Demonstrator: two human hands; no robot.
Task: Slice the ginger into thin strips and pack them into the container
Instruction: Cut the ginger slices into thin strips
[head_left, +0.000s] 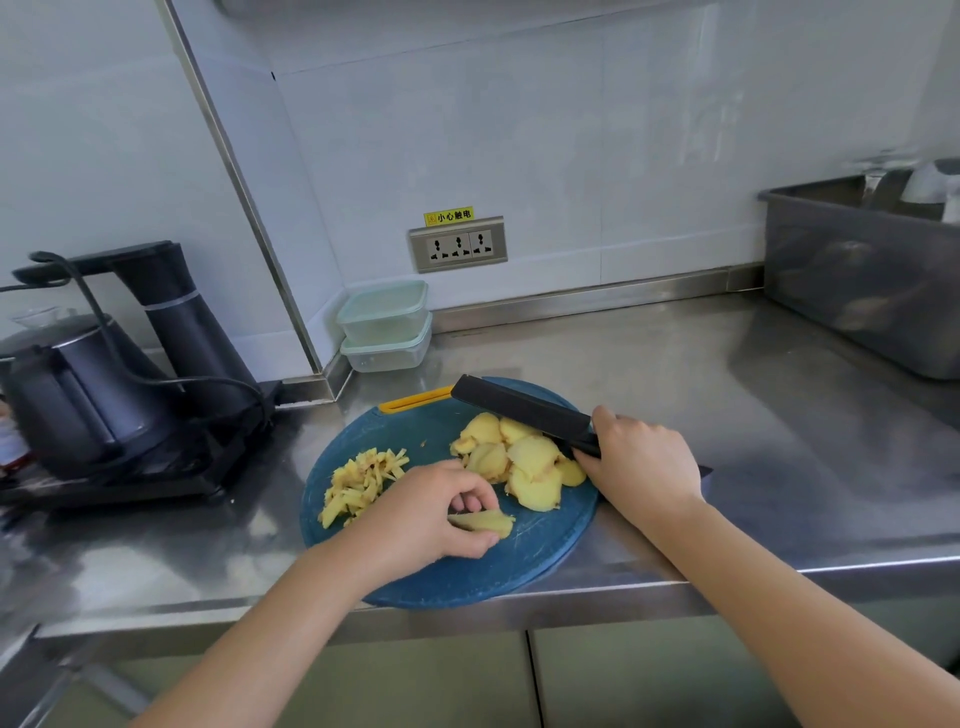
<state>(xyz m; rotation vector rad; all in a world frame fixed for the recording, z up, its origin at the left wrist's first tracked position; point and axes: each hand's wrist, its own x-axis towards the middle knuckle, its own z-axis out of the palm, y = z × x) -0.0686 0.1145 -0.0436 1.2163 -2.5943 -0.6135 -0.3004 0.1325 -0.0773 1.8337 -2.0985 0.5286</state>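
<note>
On the left of the blue cutting board (519, 566) lies a pile of cut strips (358, 483). Just right of it, the left hand (431, 514) pinches a ginger piece (483, 522) between thumb and fingers, low on the board. The long axis of the piece runs left to right. Behind it is the heap of slices (519, 462). The right hand (641, 460) is curled round the handle of the black knife (519, 408). The blade is over that heap, so it probably has to come nearer to the person to reach the pinched piece. The containers (384, 325) stand stacked, well apart, at the back of the bench (675, 374).
</note>
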